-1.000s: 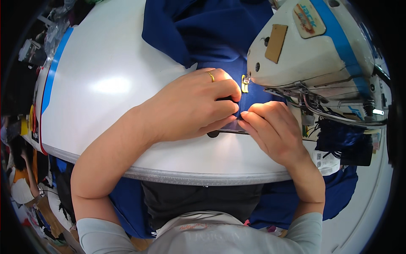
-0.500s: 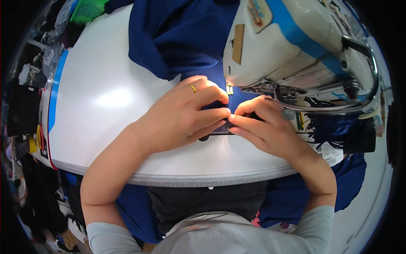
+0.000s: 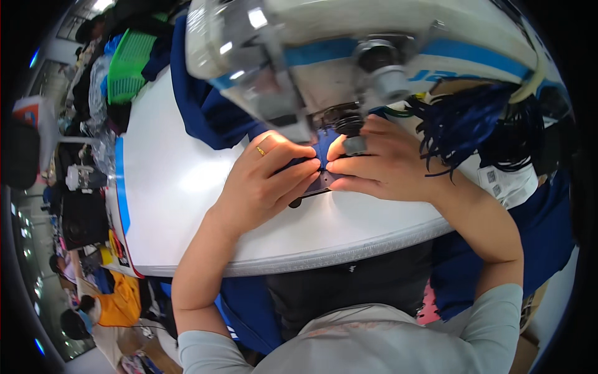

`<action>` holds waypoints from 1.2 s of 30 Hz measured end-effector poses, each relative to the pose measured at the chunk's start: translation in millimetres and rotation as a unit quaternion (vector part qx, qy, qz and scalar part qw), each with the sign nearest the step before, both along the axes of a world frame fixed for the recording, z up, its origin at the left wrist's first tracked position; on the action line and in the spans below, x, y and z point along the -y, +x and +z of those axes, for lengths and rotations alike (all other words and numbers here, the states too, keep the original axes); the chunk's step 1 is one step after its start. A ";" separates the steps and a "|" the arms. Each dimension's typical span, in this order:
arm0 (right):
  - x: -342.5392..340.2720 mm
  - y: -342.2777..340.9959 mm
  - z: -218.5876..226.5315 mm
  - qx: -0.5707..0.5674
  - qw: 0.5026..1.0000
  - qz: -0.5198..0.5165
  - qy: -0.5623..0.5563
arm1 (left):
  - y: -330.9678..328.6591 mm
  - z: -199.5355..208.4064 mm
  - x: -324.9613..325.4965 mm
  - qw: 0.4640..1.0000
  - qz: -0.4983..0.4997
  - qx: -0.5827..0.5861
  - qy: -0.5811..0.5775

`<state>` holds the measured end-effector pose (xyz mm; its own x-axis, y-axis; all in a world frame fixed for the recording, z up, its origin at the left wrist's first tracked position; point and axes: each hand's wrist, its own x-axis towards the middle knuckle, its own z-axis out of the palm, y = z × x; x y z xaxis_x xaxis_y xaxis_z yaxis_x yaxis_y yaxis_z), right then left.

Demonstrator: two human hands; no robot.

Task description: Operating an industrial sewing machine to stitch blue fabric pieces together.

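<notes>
Dark blue fabric [image 3: 208,115] lies bunched on the table and runs under the head of a sewing machine [image 3: 367,59]. My left hand [image 3: 258,181], with a gold ring, is closed at the fabric's near edge, its thumb and fingertips pinched together. My right hand [image 3: 389,165] faces it from the other side, also closed, with fingertips pinching the fabric edge almost against the left ones. Both sit just in front of the machine's needle area. The machine head and my fingers hide most of the cloth there.
The white table [image 3: 180,230] has a ruler strip along its curved front edge. Dark blue cords [image 3: 479,124] hang at the right, above a white printed packet [image 3: 514,187]. A green basket [image 3: 131,65] stands at the far left. Another person in orange [image 3: 118,299] is at lower left.
The view has turned, so the machine head now covers more of the upper middle and more of the room shows at left. Both hands still pinch the fabric edge, fingertips close together.
</notes>
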<state>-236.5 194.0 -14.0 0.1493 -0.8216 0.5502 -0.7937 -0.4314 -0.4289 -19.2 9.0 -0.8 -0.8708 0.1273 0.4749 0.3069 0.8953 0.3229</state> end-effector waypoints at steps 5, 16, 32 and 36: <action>-2.0 -1.2 -1.6 -0.048 0.999 -0.005 0.002 | 0.9 2.0 -0.7 0.999 0.037 0.013 -0.009; -0.6 3.4 -2.9 -0.081 0.996 -0.005 -0.022 | -2.0 5.1 -6.2 0.998 0.048 -0.014 -0.041; -0.6 2.5 -13.9 -0.092 0.996 -0.021 0.003 | -2.5 4.2 -9.7 0.993 0.044 -0.027 -0.105; -1.7 3.8 -13.3 -0.093 0.995 -0.024 0.010 | -2.4 6.5 -10.9 0.993 0.045 -0.020 -0.110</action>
